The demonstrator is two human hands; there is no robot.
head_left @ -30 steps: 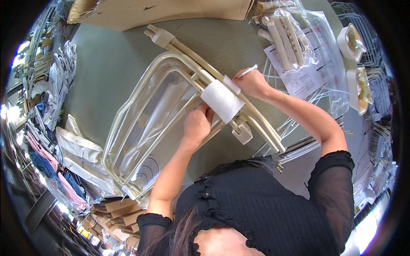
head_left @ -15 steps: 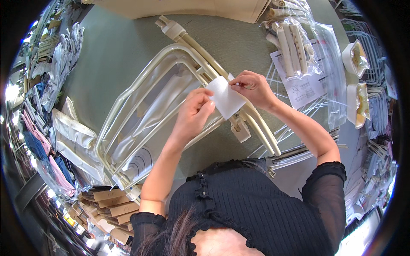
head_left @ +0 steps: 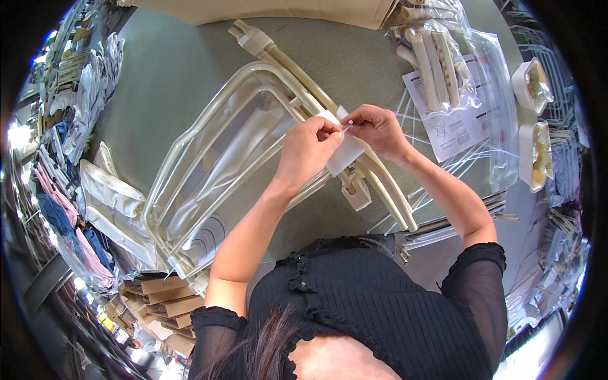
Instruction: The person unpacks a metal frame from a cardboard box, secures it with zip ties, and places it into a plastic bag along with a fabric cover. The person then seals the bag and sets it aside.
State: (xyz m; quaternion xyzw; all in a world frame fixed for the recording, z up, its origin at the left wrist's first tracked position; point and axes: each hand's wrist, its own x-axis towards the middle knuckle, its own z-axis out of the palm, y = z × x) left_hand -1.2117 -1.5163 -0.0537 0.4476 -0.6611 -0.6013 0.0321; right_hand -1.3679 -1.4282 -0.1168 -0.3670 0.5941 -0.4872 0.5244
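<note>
A folded cream tubular metal frame (head_left: 261,68) lies slanted across the table, with clear plastic inside it. A white foam sheet (head_left: 348,156) is wrapped around its tubes at the right part. Above this sheet, the fingertips of both hands meet. My right hand (head_left: 380,132) pinches a thin white cable tie (head_left: 350,123), whose small head shows at the fingertips. My left hand (head_left: 311,152) is closed in a pinch on the tie from the other side; its fingers partly cover the sheet. Below the sheet hangs a cream plastic bracket (head_left: 356,193).
Loose white cable ties (head_left: 437,180) lie right of the frame. Behind them are a printed sheet (head_left: 446,136) and bagged cream tubes (head_left: 437,66). Two white tubs (head_left: 525,152) stand at the right edge. Cardboard (head_left: 266,11) lies at the far side; bagged white pieces (head_left: 114,190) are at left.
My left hand has moved right and slightly up, from the foam sheet's left edge to my right fingertips, and now pinches the cable tie. My right hand has barely moved.
</note>
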